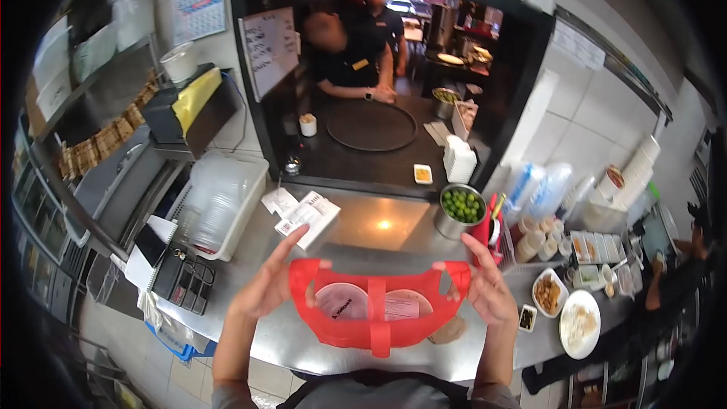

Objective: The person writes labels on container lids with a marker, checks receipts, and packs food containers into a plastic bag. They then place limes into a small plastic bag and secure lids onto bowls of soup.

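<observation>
"Red bag (377,310): where are you holding it?"
"Over the steel counter (379,246); your left hand (271,285) and right hand (491,291) are gripping its handles (304,279), and two tubs (339,300) are sitting inside."

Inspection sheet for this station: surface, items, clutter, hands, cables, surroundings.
Surface: reflective steel counter, bright glare spot near the ledge.
Job's things: red bag, open at the top; two round containers inside, one bearing a paper slip.
Clutter: printed white box; tub of clear plastic lids; metal pot of green fruit; white plate with food.
Hands: left hand and right hand hold the bag at opposite sides, index fingers extended.
Cables: one thin cable beside the black device; none seen across the counter.
Surroundings: dark ledge with a round tray; a person leaning there, others farther off.
</observation>
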{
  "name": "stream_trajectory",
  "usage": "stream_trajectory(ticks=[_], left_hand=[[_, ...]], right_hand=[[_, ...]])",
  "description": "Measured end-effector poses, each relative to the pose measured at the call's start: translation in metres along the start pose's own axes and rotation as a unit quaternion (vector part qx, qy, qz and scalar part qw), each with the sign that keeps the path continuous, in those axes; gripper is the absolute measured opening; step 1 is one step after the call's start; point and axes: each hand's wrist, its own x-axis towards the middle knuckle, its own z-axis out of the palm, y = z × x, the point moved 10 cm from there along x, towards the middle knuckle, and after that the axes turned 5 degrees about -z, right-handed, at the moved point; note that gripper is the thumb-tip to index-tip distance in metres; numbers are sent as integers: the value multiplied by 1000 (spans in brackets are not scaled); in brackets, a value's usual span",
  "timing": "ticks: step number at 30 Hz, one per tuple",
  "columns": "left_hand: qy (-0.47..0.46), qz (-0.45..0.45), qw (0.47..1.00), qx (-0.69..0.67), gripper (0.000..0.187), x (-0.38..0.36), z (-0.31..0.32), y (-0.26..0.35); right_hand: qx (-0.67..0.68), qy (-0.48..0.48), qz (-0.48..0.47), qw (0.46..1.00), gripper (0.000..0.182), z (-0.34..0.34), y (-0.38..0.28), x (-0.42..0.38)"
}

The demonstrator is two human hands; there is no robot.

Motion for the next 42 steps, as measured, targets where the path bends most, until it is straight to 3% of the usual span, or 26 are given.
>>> stream_trajectory(ticks=[4,9,12,15,19,21,24,25,26,29,31,32,34,36,37,38,39,40,41,42], left_hand=[[51,-59,995,-69,71,71,-53,17],[70,-36,997,9,72,138,-82,90],[146,0,988,52,77,182,-121,126],[167,29,980,105,86,231,-159,145],[209,51,966,141,85,295,-224,139],[230,67,961,136,82,321,-259,125],[271,106,949,123,81,341,-286,104],[269,65,952,127,80,343,-292,87],[265,72,953,127,80,343,-291,81],[266,57,951,150,81,341,-268,78],[281,35,944,167,84,337,-261,78],[233,31,963,135,83,352,-278,68],[283,75,923,249,84,338,-267,70],[315,85,880,344,78,313,-224,66],[212,30,943,255,77,287,-157,55],[178,70,912,363,81,284,-158,33],[105,84,905,404,79,256,-120,16],[10,13,939,342,75,222,-78,-13],[-180,46,864,468,74,198,-56,-50],[-285,-33,828,481,72,160,-29,-92]], right_hand=[[-9,-11,26,1000,54,-14,-3,75],[-59,-46,-2,997,44,8,-41,149],[-66,-20,-18,997,41,4,-49,200],[-63,24,-47,997,33,-30,-37,268],[-11,58,-51,997,23,-87,6,360],[-50,117,-48,991,21,-108,30,395],[-67,157,-96,981,31,-134,59,430],[-60,156,-103,980,35,-145,73,440],[-80,158,-118,977,47,-156,82,448],[-234,176,-69,954,59,-143,71,429],[-233,162,-44,958,68,-140,66,429],[-283,182,-54,940,70,-140,59,423],[-375,192,-72,904,72,-126,37,395],[-307,121,-119,936,70,-102,35,356],[-271,85,-143,948,69,-91,39,329],[-277,8,-121,953,67,-78,49,297],[-282,-70,-98,952,65,-70,62,258],[-259,-191,12,947,51,-66,92,215],[-319,-271,51,907,43,-59,103,163],[-357,-311,52,879,43,-68,122,107]])
